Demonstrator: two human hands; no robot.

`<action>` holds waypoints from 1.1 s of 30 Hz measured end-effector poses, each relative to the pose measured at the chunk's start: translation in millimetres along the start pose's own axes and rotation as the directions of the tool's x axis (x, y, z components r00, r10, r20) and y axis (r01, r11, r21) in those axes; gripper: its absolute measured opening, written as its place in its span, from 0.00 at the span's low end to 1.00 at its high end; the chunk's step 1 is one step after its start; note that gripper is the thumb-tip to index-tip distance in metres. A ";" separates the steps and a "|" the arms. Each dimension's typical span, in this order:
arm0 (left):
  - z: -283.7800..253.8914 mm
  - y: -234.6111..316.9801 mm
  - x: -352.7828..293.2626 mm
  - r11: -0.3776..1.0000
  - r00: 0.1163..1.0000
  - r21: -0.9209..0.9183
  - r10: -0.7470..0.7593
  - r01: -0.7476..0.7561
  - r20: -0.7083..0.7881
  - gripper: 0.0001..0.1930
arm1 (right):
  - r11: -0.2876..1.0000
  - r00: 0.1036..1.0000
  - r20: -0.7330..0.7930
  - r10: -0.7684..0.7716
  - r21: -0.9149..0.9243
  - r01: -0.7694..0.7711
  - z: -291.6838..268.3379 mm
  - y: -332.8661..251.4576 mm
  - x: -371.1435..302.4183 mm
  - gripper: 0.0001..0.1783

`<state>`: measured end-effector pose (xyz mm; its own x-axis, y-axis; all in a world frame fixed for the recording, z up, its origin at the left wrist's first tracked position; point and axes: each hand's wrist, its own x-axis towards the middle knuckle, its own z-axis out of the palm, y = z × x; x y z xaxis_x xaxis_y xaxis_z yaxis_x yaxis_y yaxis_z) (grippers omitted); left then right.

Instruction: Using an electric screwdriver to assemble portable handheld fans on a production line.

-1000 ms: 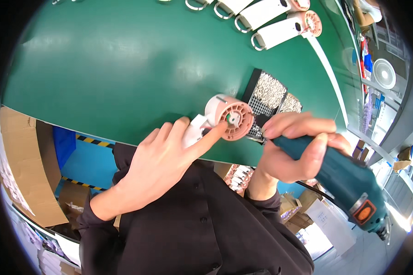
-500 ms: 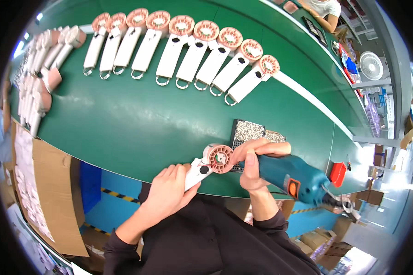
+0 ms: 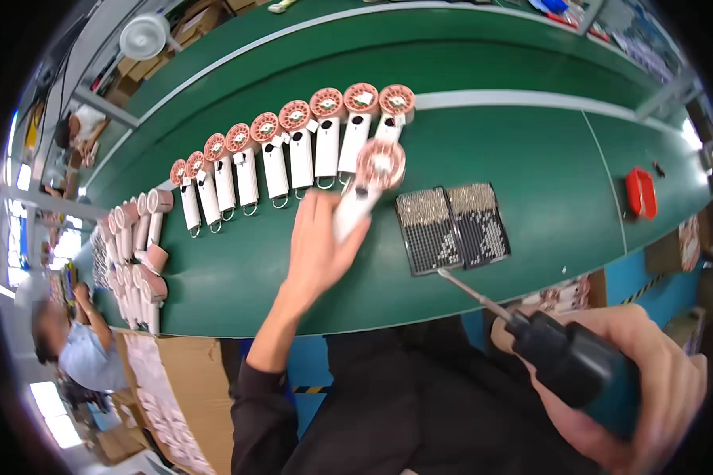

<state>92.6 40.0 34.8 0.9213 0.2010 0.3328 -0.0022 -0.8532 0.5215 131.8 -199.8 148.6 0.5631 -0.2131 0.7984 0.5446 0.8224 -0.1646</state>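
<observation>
My left hand (image 3: pixel 315 247) is closed round the white handle of a handheld fan (image 3: pixel 379 168). The fan is tilted, its round pink head uppermost, and is somewhat blurred; it partly covers the last fan in a row. My right hand (image 3: pixel 659 372) grips a dark electric screwdriver (image 3: pixel 566 360) low at the right, close to the camera. Its bit slants up and left, the tip near the lower edge of a black screw tray (image 3: pixel 428 247). A second black tray (image 3: pixel 480 225) lies against the first, both partly filled with small screws.
Several similar white-and-pink fans (image 3: pixel 274 168) lie in a row on the green table (image 3: pixel 309 301). More fans (image 3: pixel 141 293) are bunched at the left end. A red bin (image 3: pixel 640 193) stands at the right. A person (image 3: pixel 87 348) sits at the far left.
My left hand has carried the fan away from me, up to the row's right end. My right hand has drawn the screwdriver off the fan head, down and right. The view has swung round.
</observation>
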 end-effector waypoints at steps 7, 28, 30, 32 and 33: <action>76.4 2.8 90.0 0.974 0.982 0.144 0.184 -0.176 -0.044 0.21 | 0.983 0.982 -0.058 -0.181 -0.035 0.179 -4.8 -30.1 4.4 0.14; 137.5 23.4 129.3 0.873 0.982 0.464 0.186 -0.151 -0.031 0.18 | 0.930 0.992 0.015 -0.129 0.349 0.116 -16.0 11.5 59.4 0.13; 137.0 19.9 130.5 0.862 0.981 0.484 0.190 -0.150 -0.034 0.18 | 0.916 0.990 0.025 -0.137 0.384 0.117 -15.7 15.1 65.8 0.13; 132.2 17.8 128.6 0.866 0.987 0.483 0.159 -0.132 -0.016 0.18 | 0.902 0.989 0.027 -0.144 0.414 0.120 -13.5 19.2 70.2 0.12; 131.6 17.3 128.3 0.870 0.988 0.478 0.152 -0.120 -0.029 0.19 | 0.894 0.989 0.027 -0.146 0.431 0.120 -12.1 22.0 72.2 0.12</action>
<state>261.9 -12.3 -16.9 0.8986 0.0826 0.4309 0.0732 -0.9966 0.0382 191.9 -203.4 195.7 0.4601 -0.3166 0.8295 0.2868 0.9372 0.1987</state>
